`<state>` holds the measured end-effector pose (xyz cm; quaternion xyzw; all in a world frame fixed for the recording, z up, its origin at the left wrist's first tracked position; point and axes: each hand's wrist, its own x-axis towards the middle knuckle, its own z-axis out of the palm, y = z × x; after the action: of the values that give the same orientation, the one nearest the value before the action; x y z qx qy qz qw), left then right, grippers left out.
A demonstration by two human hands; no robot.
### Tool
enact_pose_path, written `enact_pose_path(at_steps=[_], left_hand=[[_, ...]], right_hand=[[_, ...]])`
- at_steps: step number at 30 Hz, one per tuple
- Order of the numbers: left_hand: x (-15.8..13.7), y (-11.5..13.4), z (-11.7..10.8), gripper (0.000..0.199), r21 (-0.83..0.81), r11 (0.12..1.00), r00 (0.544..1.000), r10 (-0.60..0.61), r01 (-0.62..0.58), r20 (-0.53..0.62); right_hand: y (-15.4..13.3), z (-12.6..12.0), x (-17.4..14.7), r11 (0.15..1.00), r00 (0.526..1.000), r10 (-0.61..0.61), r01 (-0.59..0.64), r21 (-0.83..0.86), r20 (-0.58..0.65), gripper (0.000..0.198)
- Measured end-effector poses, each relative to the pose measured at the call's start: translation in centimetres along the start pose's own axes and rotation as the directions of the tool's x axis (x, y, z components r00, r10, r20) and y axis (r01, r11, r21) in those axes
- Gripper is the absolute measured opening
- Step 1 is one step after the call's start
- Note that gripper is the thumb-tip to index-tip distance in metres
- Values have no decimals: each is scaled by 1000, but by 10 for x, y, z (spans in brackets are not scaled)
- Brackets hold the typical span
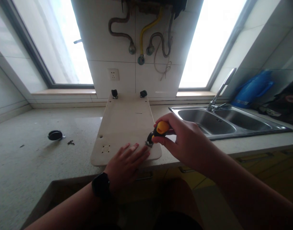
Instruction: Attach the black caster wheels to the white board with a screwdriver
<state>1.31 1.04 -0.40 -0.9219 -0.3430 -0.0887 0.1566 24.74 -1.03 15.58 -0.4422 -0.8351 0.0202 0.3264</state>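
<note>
A pale board (127, 121) with rounded corners lies flat on the counter, with two black caster wheels (114, 93) on its far corners. My right hand (184, 137) is wrapped round a yellow and black screwdriver (162, 127). The tool is held at a third caster (149, 139) on the near right corner; its tip is hidden. My left hand (128, 158) lies flat on the board's near edge, fingers stretched toward that caster's metal base. On the near left corner, screw holes (105, 149) show with no wheel over them.
A loose caster (55, 135) and a little heap of screws (71, 142) lie on the counter to the left. To the right is a double steel sink (208, 123) with a tap (220, 91) and a blue jug-like container (253, 89). Pipes (141, 35) run down the wall.
</note>
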Motion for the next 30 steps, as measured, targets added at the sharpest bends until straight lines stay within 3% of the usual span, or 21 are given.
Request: enact_pose_path(at_steps=[8,13,16,20,23,26,30], left_hand=[[0,-1,0,77,-12,1000,1000,5,-5,-2],[0,-1,2,78,-23,1000,1000,-10,10,2],[-1,-1,3,76,-16,1000,1000,-7,7,-4],[-1,-1,2,74,-6,1000,1000,-6,5,-16],[0,-1,0,75,-5,1000,1000,0,0,-10],[0,-1,-2,74,-14,1000,1000,6,-6,2],[1,-1,-3,75,-20,1000,1000,2,-1,6]], right_hand=[[2,3,0,997,992,71,-73,-18,-100,39],[2,7,5,998,992,23,-29,-50,-125,38],[6,4,8,999,998,-46,44,-29,-37,38],[11,-10,8,987,963,-130,103,122,236,57],[13,-16,9,987,941,-95,46,156,323,43],[11,-15,11,994,968,-2,-26,108,251,25],[6,-6,9,997,995,57,-62,56,85,26]])
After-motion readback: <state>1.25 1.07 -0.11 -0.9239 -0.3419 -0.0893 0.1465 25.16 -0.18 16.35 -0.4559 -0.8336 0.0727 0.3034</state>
